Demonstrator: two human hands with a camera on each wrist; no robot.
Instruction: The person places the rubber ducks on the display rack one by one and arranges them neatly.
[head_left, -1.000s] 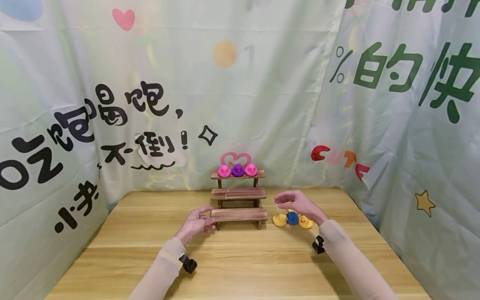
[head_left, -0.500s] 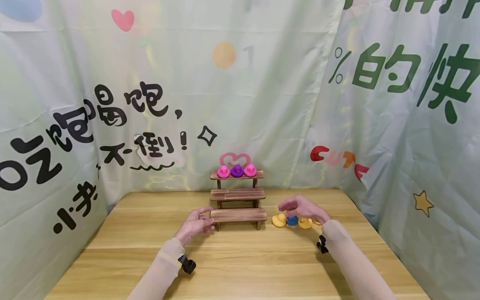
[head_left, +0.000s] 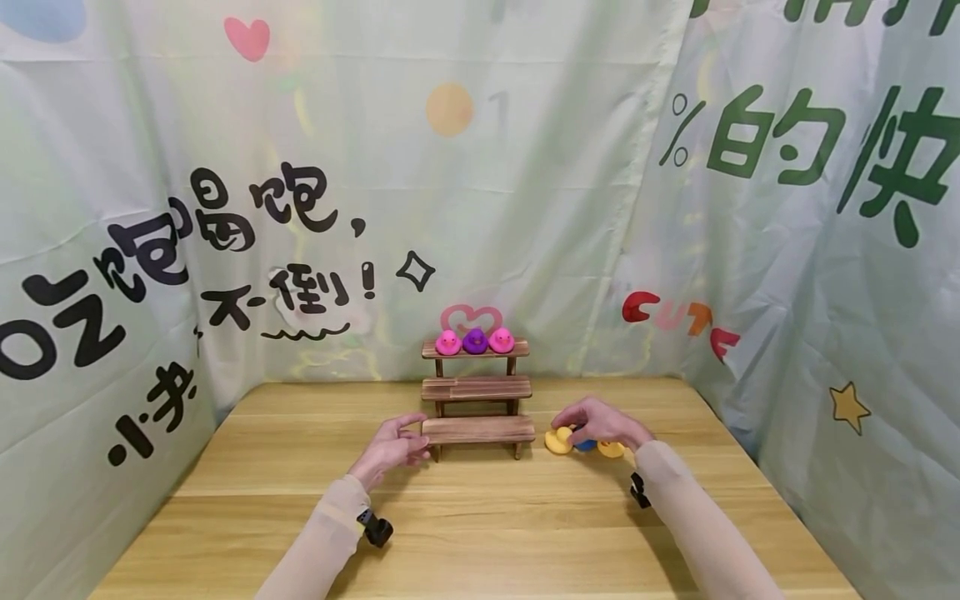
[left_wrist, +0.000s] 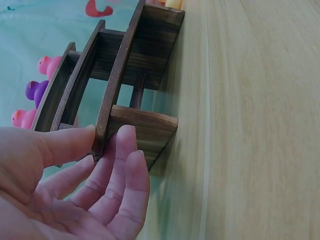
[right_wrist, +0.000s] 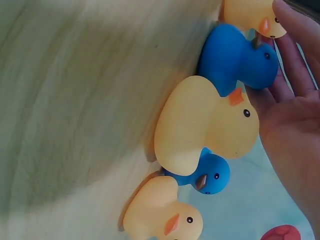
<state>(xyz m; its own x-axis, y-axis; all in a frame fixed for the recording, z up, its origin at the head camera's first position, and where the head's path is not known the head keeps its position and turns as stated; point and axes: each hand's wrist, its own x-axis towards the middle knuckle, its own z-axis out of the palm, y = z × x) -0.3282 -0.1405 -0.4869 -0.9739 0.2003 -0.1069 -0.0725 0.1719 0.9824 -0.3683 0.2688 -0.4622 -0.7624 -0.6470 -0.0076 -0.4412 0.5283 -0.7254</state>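
Note:
A three-tier wooden stand (head_left: 477,429) is set on the table, with two pink rubber ducks (head_left: 448,342) and a purple duck (head_left: 476,341) lined up on its top step. My left hand (head_left: 390,448) holds the left end of the lowest step, thumb on the board's edge and fingers curled beneath, as the left wrist view shows. Over the ducks right of the stand is my right hand (head_left: 602,421), its fingers loosely bent behind them. Its thumb reaches the head of the nearest yellow duck (right_wrist: 245,15); a blue duck (right_wrist: 225,57) sits beside the palm.
Farther along the row are another yellow duck (right_wrist: 182,127), a second blue duck (right_wrist: 215,172) and a yellow duck (right_wrist: 152,205). The wooden table (head_left: 480,533) reaches back to a printed cloth backdrop (head_left: 525,208), which also hangs along both sides.
My right hand first drew slightly right and down, then came left and lower onto the ducks, covering part of the blue one. The left hand stays at the stand's end.

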